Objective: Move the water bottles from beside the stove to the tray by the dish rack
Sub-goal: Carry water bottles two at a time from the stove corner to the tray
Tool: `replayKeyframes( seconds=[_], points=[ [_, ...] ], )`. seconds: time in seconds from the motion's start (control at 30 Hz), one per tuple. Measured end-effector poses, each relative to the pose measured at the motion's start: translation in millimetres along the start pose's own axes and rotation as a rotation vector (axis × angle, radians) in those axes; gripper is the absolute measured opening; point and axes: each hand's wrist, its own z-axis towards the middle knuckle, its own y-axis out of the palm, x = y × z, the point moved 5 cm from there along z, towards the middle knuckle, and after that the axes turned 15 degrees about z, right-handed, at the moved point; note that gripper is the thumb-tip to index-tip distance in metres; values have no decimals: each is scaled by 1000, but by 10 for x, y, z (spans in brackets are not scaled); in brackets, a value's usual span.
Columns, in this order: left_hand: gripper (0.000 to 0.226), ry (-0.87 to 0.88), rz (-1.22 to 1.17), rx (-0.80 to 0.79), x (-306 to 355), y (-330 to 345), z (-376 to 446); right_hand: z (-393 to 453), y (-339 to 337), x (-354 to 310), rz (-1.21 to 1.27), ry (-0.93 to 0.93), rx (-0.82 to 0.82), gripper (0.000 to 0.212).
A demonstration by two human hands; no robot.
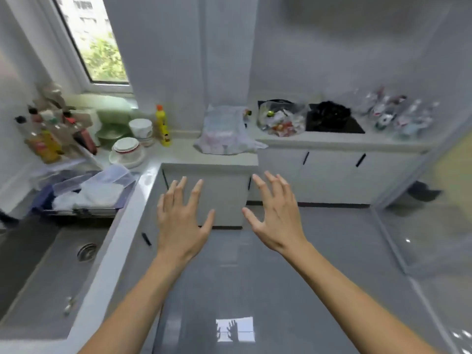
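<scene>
Left hand [182, 221] and right hand [274, 215] hover spread wide, empty, apparently ready to reach. Clear plastic water bottles [398, 116] crowd the white counter's [332, 142] far right end, beside the black stove [334, 122].

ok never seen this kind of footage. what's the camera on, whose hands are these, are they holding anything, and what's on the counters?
There is one picture, from a wide-angle camera worn on a person's head, looking forward and down. The left hand and right hand are the wearer's own, spread open in mid-air and holding nothing. On the far counter a black stove has a blurred cluster of water bottles to its right. The left counter holds stacked bowls, a yellow bottle, a dish rack and a sink.
</scene>
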Motion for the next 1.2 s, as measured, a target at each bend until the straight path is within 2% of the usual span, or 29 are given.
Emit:
replayKeyframes(
  seconds=[0.17,0.4,0.7,0.93,1.07,1.2],
  points=[
    [75,224,-77,-5,1618,240,728,83,-924,1301,-76,201,126,78],
    [74,456,-147,-16,3163,668,1534,205,-1545,2569,-89,400,245,78],
    [75,582,-215,-63,4576,1586,2950,1307,-1985,4041,-151,508,287,76],
    [74,661,-286,-85,5563,1987,4197,2308,-2392,4966,-118,574,331,77],
    [75,706,-330,-148,6050,2265,4579,2604,-2469,5436,-92,600,327,78],
    [74,739,-315,-145,6616,2520,4954,2911,-2673,6051,-109,641,322,79]
  ],
)
